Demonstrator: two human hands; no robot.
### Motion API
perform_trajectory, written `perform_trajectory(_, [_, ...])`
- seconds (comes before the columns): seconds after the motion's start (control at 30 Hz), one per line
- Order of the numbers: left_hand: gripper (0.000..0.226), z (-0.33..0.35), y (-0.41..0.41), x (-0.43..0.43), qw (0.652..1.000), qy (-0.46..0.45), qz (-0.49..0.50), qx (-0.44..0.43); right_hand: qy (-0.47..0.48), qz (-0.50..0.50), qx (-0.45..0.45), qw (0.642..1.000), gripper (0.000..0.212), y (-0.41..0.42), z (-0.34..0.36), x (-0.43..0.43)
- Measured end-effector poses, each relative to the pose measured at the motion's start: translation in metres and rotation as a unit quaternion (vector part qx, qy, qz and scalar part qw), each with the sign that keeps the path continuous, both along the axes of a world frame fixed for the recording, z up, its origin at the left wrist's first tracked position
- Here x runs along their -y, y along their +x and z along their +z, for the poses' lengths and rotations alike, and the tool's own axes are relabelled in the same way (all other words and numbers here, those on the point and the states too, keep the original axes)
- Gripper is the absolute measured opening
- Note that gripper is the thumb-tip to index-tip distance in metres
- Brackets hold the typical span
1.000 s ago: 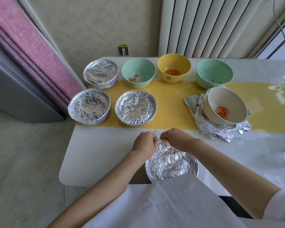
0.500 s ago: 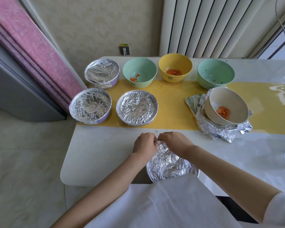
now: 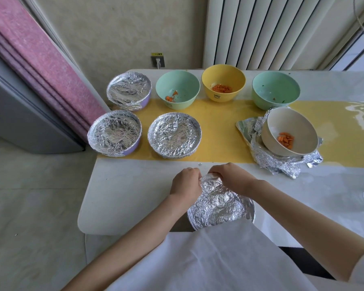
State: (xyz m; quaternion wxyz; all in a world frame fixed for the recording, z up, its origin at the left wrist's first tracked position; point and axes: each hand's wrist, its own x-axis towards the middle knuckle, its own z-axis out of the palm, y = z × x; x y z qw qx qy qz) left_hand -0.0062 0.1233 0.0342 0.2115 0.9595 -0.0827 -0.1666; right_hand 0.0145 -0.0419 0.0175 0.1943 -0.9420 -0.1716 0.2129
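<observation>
Foil-covered round bowl [image 3: 219,204], its crinkled silver sheet stretched over the top, sits at the near edge of the white table [image 3: 124,196], close against the person's white garment, which hides its nearest rim. In the head view both hands meet at the bowl's far rim, where a small fold of the foil stands up between them. The left hand [image 3: 185,183] has its fingers curled in tight and pinches that fold from the left side; the right hand [image 3: 229,177] curls over it from the right, its fingers bent down onto the foil's edge, and the knuckles of the two hands are just beside each other. The fingertips themselves are tucked out of sight behind the knuckles. Farther back, on the yellow table runner [image 3: 219,127], stand three other foil-covered bowls [image 3: 174,134] to the left, and a cream bowl with orange carrot pieces [image 3: 289,131] rests tilted on a loose crumpled sheet of foil [image 3: 277,162] to the right, well apart from the hands.
</observation>
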Motion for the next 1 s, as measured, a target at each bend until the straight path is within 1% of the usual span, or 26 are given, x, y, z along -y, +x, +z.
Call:
perform_trajectory(0.07, [0.016, 0.000, -0.002, 0.001, 1.000, 0.007, -0.004, 0.012, 0.010, 0.016, -0.014, 1.000, 0.034, 0.000, 0.003, -0.005])
perform_trajectory(0.13, [0.016, -0.001, -0.004, 0.002, 1.000, 0.004, 0.000, 0.014, 0.007, 0.016, -0.015, 1.000, 0.037, -0.001, 0.003, -0.009])
perform_trajectory(0.23, [0.015, 0.001, -0.005, 0.002, 1.000, 0.001, 0.002, 0.011, -0.037, 0.017, 0.000, 0.999, 0.046, -0.004, 0.009, -0.014])
perform_trajectory(0.3, [0.016, 0.001, -0.006, 0.001, 1.000, -0.001, 0.005, 0.013, -0.053, 0.034, 0.005, 0.998, 0.047, -0.004, 0.012, -0.016])
perform_trajectory(0.4, [0.016, 0.002, -0.009, 0.001, 1.000, 0.017, 0.000, 0.026, -0.030, 0.054, -0.023, 0.998, 0.036, 0.001, 0.009, -0.018])
perform_trajectory(0.47, [0.018, 0.002, -0.011, 0.002, 0.998, 0.042, -0.013, 0.042, -0.036, 0.057, -0.041, 0.997, 0.032, 0.004, 0.007, -0.021])
perform_trajectory(0.53, [0.020, 0.002, -0.013, 0.002, 0.997, 0.054, -0.016, 0.051, -0.050, 0.056, -0.034, 0.997, 0.033, 0.003, 0.009, -0.024])
perform_trajectory(0.67, [0.019, 0.002, -0.013, 0.002, 0.998, 0.047, -0.006, 0.046, -0.070, 0.074, 0.007, 0.995, 0.042, -0.003, 0.012, -0.025])
perform_trajectory(0.77, [0.019, 0.002, -0.013, 0.002, 0.998, 0.044, -0.002, 0.039, -0.066, 0.085, 0.003, 0.994, 0.043, -0.004, 0.010, -0.023])
perform_trajectory(0.87, [0.018, 0.002, -0.012, -0.001, 0.999, 0.044, 0.004, 0.028, -0.014, 0.053, -0.025, 0.998, 0.033, -0.005, 0.009, -0.018])
perform_trajectory(1.0, [0.017, -0.001, -0.014, -0.007, 0.999, 0.046, 0.026, 0.012, 0.002, -0.032, -0.009, 0.999, 0.030, -0.009, 0.008, -0.003])
